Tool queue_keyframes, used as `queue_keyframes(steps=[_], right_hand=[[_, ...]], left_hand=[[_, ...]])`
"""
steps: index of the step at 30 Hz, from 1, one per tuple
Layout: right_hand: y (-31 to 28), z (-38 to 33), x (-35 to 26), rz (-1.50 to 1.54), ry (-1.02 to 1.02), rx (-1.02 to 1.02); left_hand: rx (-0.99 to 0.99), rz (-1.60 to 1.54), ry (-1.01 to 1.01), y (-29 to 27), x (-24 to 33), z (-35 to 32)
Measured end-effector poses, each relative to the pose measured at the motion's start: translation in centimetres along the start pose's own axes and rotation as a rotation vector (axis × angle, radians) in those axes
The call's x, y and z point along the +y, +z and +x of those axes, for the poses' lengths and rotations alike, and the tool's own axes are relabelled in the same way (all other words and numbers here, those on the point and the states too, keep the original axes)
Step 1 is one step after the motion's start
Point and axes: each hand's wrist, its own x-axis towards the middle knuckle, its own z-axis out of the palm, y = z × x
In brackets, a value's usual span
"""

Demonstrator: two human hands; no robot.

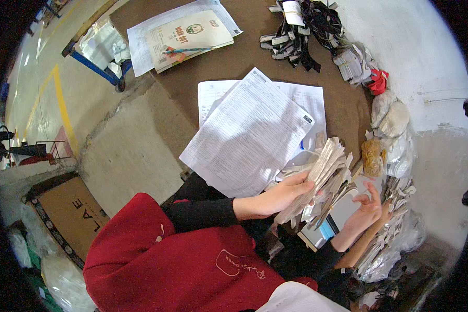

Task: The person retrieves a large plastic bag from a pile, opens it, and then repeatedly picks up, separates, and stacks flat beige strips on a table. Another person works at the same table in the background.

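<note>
My left hand is closed round a thick bundle of flat off-white strips, its thumb lying on top. More loose strip ends hang below and beside the bundle. To its right, my right hand is raised with fingers apart and holds nothing. Just behind that hand is another bare forearm, partly hidden, reaching to a long pile of similar strips; whose it is I cannot tell. Below the bundle lies a pale flat panel with a blue patch, half covered by the strips.
Printed sheets cover the middle of the brown table. A booklet with a pen lies at the far left. Black and grey strips and plastic-wrapped bundles line the wall. A cardboard box stands at left.
</note>
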Motion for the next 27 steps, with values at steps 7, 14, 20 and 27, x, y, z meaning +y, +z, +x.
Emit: queue_keyframes(steps=[7,14,20,27], right_hand=[[10.6,-3.1,-5.1,0.201,0.301,-0.094],[8.2,-3.0,-6.2,0.221,0.086,0.068],[6.6,-3.4,-12.3,-0.655,-0.336,-0.432],[4.9,-4.9,-12.0,-0.113,-0.818,-0.385]], left_hand=[[-0.047,0.829,0.319,1.8,-0.8,0.4],[-0.326,1.027,0.107,2.0,2.4,0.5],[-0.428,1.469,-0.081,1.1,-0.4,0.8],[-0.004,0.659,0.097,2.3,-1.3,2.5]])
